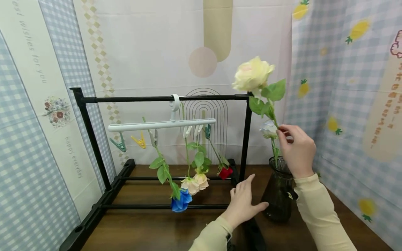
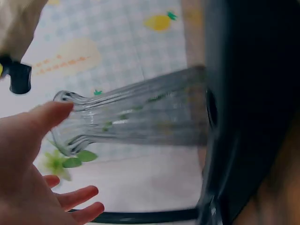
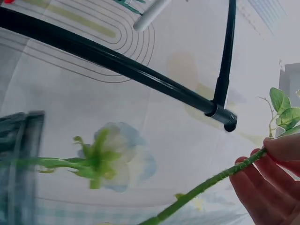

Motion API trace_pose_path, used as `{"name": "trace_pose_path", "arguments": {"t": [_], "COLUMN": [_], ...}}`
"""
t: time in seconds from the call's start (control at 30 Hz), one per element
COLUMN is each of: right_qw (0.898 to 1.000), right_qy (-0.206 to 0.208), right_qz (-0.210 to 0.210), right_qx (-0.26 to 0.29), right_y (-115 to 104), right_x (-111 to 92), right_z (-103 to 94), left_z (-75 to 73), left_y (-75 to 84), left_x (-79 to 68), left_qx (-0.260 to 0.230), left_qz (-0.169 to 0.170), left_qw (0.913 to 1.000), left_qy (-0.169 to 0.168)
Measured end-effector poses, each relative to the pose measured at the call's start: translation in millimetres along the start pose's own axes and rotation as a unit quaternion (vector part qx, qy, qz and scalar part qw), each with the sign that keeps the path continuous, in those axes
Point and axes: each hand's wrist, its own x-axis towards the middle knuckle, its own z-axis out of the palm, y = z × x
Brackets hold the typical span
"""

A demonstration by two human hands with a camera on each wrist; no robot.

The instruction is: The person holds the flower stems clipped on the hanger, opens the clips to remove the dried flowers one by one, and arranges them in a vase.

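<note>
A cream-yellow artificial rose (image 1: 253, 74) with green leaves stands upright above the dark glass vase (image 1: 276, 198). Its stem (image 3: 206, 187) is pinched between the thumb and fingers of my right hand (image 1: 296, 150). Whether the stem's lower end is inside the vase is hidden in the head view. A pale blue-white flower (image 3: 124, 157) stands in the vase, its bloom just above the rim. My left hand (image 1: 245, 205) is spread beside the vase, holding nothing. In the left wrist view the left thumb (image 2: 54, 115) overlaps the vase's neck; contact cannot be told.
A black rack (image 1: 163, 99) carries a white hanger (image 1: 161, 124) with several clips. Upside down from it hang a blue rose (image 1: 181, 201), peach roses (image 1: 194, 183) and a red rose (image 1: 225, 172). Green (image 1: 118, 142) and yellow (image 1: 139, 140) clips hang at the left. Patterned cloths line the walls.
</note>
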Motion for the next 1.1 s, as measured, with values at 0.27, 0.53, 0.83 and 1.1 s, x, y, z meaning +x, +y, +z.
{"name": "trace_pose_path", "arguments": {"t": [0.27,0.53,0.83,1.1], "right_qw": [0.999,0.993,0.988,0.982], "right_qy": [-0.013,-0.036,-0.072,-0.101], "right_qz": [0.028,0.105,0.133,0.157], "right_qx": [0.012,0.031,-0.007,-0.023], "right_y": [9.7,11.8,22.7,32.2], "right_x": [-14.7,-26.7,-41.4,-52.9], "right_z": [-2.7,-6.0,-8.9,-10.0], "left_z": [19.7,35.2,41.9,50.6], "left_y": [8.4,8.6,15.0,19.1], "left_x": [16.1,18.6,20.4,24.3], "left_qx": [-0.109,-0.199,-0.301,-0.290], "left_qz": [-0.060,-0.108,-0.120,-0.114], "left_qw": [0.9922,0.9739,0.9461,0.9503], "left_qy": [-0.009,-0.016,-0.007,0.011]}}
